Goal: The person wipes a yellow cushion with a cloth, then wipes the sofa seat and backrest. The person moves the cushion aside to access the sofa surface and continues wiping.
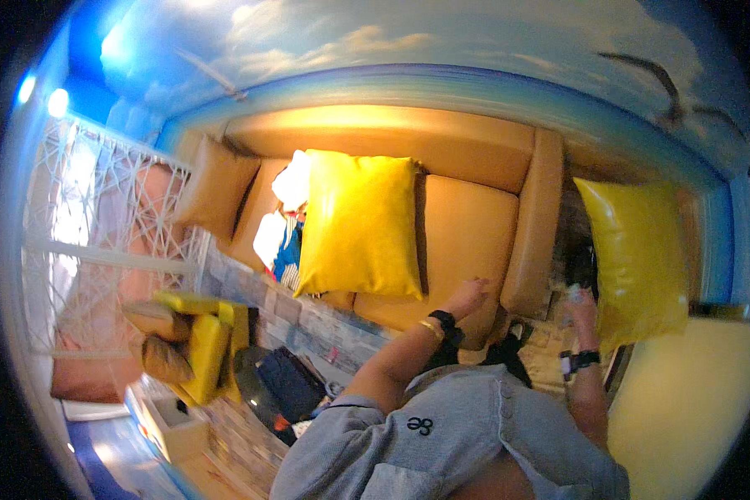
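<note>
My left hand (472, 297), with a black watch and a gold bracelet at its wrist, hovers over the front of the tan sofa (469, 225). It appears to hold nothing, and its fingers look loosely apart. Further right, my right hand (582, 315) is blurred beside a glossy yellow cushion (640, 262). A small pale object (575, 292) shows at its fingertips; its kind is unclear. Another yellow cushion (359, 225) lies on the sofa's middle, partly covering a heap of white, blue and striped cloth (290, 244).
A tan cushion (215, 187) leans at the sofa's left end, near a white lattice screen (112, 231). At lower left are a yellow chair (209, 350), a dark round table with a black bag (290, 382) and an open box (178, 425). A pale yellow surface (687, 400) lies right.
</note>
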Tool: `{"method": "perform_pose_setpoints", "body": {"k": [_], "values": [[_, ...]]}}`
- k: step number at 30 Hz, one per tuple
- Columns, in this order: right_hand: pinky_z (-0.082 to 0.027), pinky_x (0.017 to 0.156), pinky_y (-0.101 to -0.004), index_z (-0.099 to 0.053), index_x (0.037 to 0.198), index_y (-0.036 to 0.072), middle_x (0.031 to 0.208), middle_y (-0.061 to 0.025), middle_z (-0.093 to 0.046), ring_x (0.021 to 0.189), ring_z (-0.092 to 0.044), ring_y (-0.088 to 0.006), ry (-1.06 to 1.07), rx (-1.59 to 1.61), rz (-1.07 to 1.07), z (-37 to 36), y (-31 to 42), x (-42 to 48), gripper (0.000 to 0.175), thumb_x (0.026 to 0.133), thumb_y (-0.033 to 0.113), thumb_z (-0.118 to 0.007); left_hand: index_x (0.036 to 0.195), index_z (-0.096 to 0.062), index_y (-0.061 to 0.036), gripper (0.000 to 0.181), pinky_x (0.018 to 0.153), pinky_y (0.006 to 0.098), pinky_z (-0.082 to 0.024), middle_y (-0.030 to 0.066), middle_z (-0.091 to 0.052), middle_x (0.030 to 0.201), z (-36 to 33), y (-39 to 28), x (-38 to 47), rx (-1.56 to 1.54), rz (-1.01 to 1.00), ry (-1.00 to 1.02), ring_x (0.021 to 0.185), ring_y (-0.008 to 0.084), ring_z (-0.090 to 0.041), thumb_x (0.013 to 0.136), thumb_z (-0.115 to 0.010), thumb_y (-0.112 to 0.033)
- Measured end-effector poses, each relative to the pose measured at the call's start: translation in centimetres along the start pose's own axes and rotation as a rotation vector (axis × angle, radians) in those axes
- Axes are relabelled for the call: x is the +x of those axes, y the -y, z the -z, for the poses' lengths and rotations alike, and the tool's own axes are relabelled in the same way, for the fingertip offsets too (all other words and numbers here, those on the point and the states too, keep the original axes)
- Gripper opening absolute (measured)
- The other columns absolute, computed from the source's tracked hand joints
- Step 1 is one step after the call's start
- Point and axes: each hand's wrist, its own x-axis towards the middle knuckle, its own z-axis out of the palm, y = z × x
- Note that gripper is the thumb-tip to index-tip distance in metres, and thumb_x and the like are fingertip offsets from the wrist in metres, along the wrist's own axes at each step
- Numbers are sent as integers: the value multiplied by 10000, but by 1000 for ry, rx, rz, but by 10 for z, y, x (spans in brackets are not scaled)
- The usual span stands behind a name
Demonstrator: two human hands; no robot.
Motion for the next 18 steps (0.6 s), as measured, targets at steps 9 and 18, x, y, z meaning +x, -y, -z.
{"method": "perform_pose_setpoints", "body": {"k": [9, 18], "values": [[-508, 888, -392, -592, 1258, 42, 1123, -158, -681, 1028, -652, -292, 791, -544, 590, -273, 151, -83, 523, 786, 194, -760, 1294, -523, -10, 534, 1015, 498, -433, 301, -481, 1358, 154, 168, -134, 228, 552, -819, 1211, 461, -492, 832, -715, -195], [-512, 857, -406, -620, 1181, 65, 1042, -164, -693, 979, -654, -335, 921, -732, 742, -338, 187, -113, 456, 768, 188, -768, 1278, -543, -1, 745, 1023, 494, -427, 261, -631, 1205, 258, 278, -223, -36, 982, -823, 1169, 407, -576, 768, -735, -509]]}}
